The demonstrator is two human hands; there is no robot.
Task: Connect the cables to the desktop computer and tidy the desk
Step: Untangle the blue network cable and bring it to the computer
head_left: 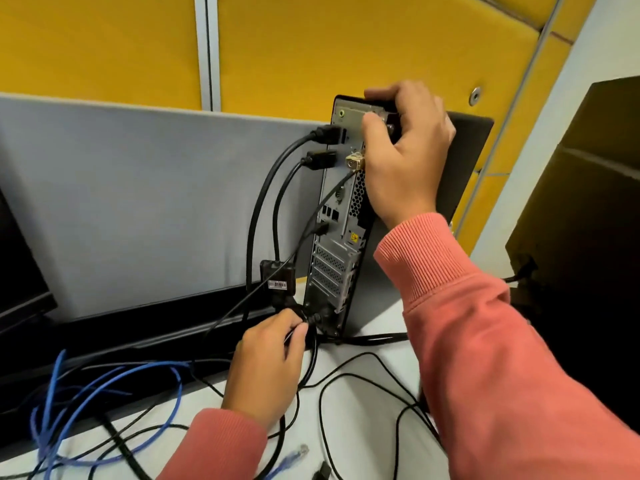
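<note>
- Left hand [268, 368], lower centre of frame: grip narrow, fingers and thumb pinched round a black power plug [314, 319], held against the socket at the foot of the rear panel.
- Right hand [407, 157], upper centre-right: grip curled over the top rear corner of the desktop computer [341, 216], bracing it upright; nothing loose held.
- Step in hand, by judgement: seating of the power lead; full insertion not discernible.
- Next move, by judgement: straight push along the socket axis, tower kept steady from above; afterwards the loose leads.
- Already plugged, upper left of the panel: two thick black cables [263, 202], one above the other; a thin black lead lower down; small adapter box [277, 276] hanging beside them.
- Brass padlock [355, 161] on the panel, just beside the right hand.
- Blue network cable [114, 393], lower left: unconnected, looped in a tangle, one clear end plug lying near the bottom edge.
- Thin black wires [346, 375], lower centre: loose loops.
- Tabletop [360, 403]: white, cable-strewn.
- Surroundings: grey divider screen [138, 202] behind, yellow wall panels [104, 46] above, dark monitor edge [20, 271] at far left.
</note>
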